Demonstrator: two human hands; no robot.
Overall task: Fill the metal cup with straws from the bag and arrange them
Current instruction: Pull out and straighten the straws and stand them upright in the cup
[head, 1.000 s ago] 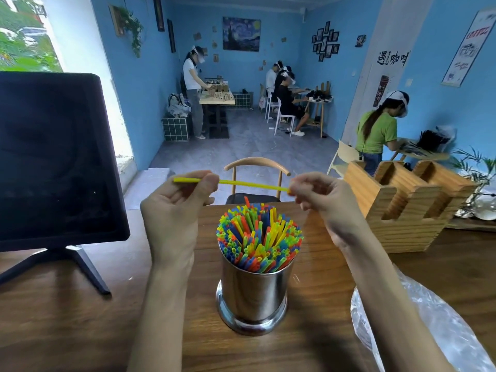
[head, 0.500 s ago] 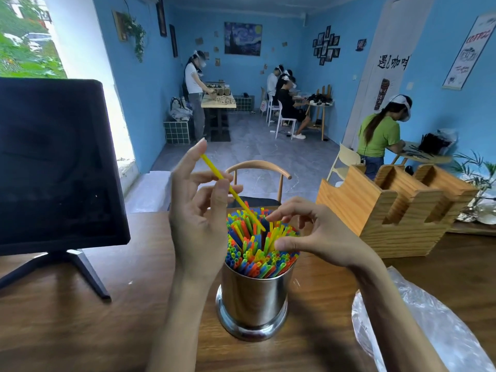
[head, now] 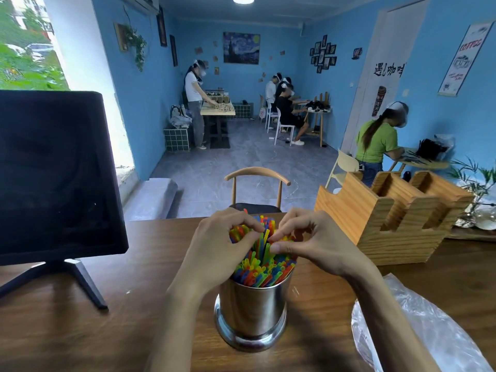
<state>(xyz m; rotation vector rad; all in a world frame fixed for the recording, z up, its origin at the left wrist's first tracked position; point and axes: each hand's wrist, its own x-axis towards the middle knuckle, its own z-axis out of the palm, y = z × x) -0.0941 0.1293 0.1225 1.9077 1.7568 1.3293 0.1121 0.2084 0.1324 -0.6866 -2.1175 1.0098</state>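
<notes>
A shiny cylindrical metal cup [head: 252, 315] stands upright on a dark brown wooden table [head: 67, 331], packed with upright multicoloured plastic straws [head: 259, 271] in red, blue, green, yellow and orange. Both of a person's bare hands meet over the bundle: the left hand [head: 217, 242] curls its fingers down into the straw tops from the left, and the right hand [head: 319, 240] does the same from the right, thumb and forefinger pinched together beside a yellow straw [head: 265, 237] that stands proud of the rest. Whether either hand truly grips a single straw cannot be told, since the fingers hide the far half of the bundle. A crumpled clear plastic bag [head: 418, 328] lies near the cup at lower right, cut off by the frame edge. A black monitor on a stand [head: 53, 173] sits at left, a slotted pale wooden holder [head: 389, 216] at right, its contents out of sight.
</notes>
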